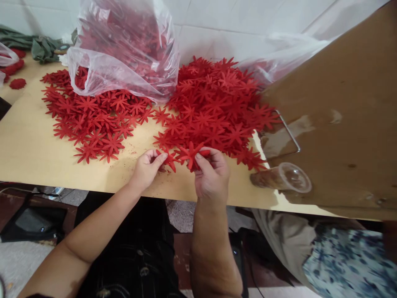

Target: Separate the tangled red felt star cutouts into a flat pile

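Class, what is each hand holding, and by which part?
The left hand pinches a red flower by its left petals; the right hand, a second flower by its right petals.

Left hand (pixel 145 169), right hand (pixel 214 174) — pinching red flowers (pixel 190 155), plastic bag (pixel 124 72) behind

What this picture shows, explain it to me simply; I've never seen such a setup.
There is no machine here, just a person's two bare hands, seen by a camera worn on the head, looking forward and down. The left hand pinches a red flower-shaped piece; the right hand holds another red piece, perhaps more than one. On the table lie a left heap and a right heap of similar pieces. A clear plastic bag with more red pieces rests by the left heap. To the right are a plastic cup and a large brown panel.
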Demonstrator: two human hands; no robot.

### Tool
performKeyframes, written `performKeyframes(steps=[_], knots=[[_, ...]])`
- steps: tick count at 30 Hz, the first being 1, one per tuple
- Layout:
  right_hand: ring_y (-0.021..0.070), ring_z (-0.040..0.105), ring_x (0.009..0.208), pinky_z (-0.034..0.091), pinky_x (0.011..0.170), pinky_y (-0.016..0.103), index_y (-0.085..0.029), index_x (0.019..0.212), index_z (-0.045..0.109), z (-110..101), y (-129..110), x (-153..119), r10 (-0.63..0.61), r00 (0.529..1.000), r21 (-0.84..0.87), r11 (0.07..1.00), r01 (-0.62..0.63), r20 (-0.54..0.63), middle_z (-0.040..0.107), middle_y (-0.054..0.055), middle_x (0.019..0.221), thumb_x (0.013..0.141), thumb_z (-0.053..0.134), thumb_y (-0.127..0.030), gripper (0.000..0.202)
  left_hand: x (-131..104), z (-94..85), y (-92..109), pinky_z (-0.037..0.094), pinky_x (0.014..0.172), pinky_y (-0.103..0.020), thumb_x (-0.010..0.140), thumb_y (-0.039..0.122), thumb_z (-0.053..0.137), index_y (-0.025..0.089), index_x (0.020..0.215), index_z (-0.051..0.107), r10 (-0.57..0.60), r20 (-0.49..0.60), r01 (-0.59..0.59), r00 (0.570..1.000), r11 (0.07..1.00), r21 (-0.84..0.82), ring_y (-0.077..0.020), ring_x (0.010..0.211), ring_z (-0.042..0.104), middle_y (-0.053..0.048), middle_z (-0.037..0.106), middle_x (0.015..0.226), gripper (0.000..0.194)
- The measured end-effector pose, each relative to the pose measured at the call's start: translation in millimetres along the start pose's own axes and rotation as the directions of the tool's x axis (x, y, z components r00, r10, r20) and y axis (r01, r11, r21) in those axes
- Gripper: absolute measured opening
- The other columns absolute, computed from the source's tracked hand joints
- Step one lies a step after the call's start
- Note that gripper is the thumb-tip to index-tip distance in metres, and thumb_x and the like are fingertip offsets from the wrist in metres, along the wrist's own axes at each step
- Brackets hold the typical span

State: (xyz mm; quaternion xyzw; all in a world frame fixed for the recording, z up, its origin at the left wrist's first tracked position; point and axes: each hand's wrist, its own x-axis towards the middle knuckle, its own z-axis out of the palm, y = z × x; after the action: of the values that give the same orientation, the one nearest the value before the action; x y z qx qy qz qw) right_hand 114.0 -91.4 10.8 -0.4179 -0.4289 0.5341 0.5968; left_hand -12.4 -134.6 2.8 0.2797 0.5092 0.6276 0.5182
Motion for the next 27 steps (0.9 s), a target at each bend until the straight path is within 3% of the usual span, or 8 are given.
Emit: performKeyframes(steps=[6,9,11,14,20,27], knots=[[0.0041,0.05,0.059,0.042,0.051,0.015,-0.02,0.077,0.059,-5,-4,-2,-0.027,1.0,-0.122,0.992,0.028,0.013,0.054,-0.003,0.072,0.067,0.063,-0.022,0.011,0,-1.1,1,0.043,0.049,-0.019,0.063,0.038,0.068,0.016,0.059,0.044,-0.002,0.0,0.002,1.0,1.0,-0.008,-0.004,0.046,0.048,0.007,0.048,0.051,0.033],[0.0056,0.052,0.059,0.045,0.053,0.017,-0.022,0.089,0.061,-1,-9,-8,0.043,0.983,-0.235,0.972,0.0,0.181,0.055,-0.003,0.069,0.068,0.065,-0.03,0.023,0,-1.7,1,0.042,0.051,-0.018,0.062,0.037,0.069,0.015,0.06,0.045,0.001,0.002,-0.001,1.0,1.0,-0.016,-0.0044,0.048,0.05,0.006,0.05,0.052,0.032],[0.0072,0.053,0.059,0.048,0.054,0.02,-0.022,0.095,0.06,4,-11,-12,0.109,0.942,-0.299,0.954,-0.009,0.318,0.056,-0.004,0.067,0.065,0.069,-0.032,0.033,0,-2.2,1,0.042,0.053,-0.019,0.061,0.036,0.07,0.015,0.061,0.047,0.0,0.024,0.001,1.0,0.998,-0.055,-0.0044,0.051,0.05,0.006,0.052,0.054,0.031],[0.0103,0.057,0.062,0.05,0.056,0.024,-0.019,0.085,0.061,12,-9,-15,0.135,0.904,-0.312,0.95,-0.002,0.407,0.06,-0.002,0.068,0.065,0.069,-0.033,0.025,-1,-3.0,2,0.042,0.057,-0.018,0.06,0.034,0.07,0.015,0.064,0.052,0.027,0.042,-0.022,0.999,0.994,-0.109,-0.0038,0.055,0.051,0.005,0.055,0.059,0.027],[0.0088,0.058,0.062,0.05,0.061,0.023,-0.019,0.072,0.062,16,1,-13,0.032,0.971,-0.257,0.966,0.031,0.235,0.062,-0.002,0.068,0.066,0.068,-0.03,0.014,-2,-5.6,4,0.045,0.062,-0.02,0.063,0.034,0.069,0.015,0.066,0.057,-0.016,0.092,0.034,0.996,0.978,-0.205,-0.0053,0.058,0.054,0.004,0.059,0.062,0.023],[0.0055,0.054,0.057,0.046,0.054,0.018,-0.019,0.074,0.062,1,7,-2,-0.005,1.0,-0.191,0.982,0.007,0.01,0.059,-0.004,0.065,0.063,0.069,-0.03,0.017,2,-8.5,1,0.046,0.064,-0.021,0.061,0.028,0.07,0.016,0.068,0.054,-0.093,-0.048,0.067,0.995,0.919,-0.389,-0.0058,0.061,0.056,0.004,0.059,0.066,0.021]])
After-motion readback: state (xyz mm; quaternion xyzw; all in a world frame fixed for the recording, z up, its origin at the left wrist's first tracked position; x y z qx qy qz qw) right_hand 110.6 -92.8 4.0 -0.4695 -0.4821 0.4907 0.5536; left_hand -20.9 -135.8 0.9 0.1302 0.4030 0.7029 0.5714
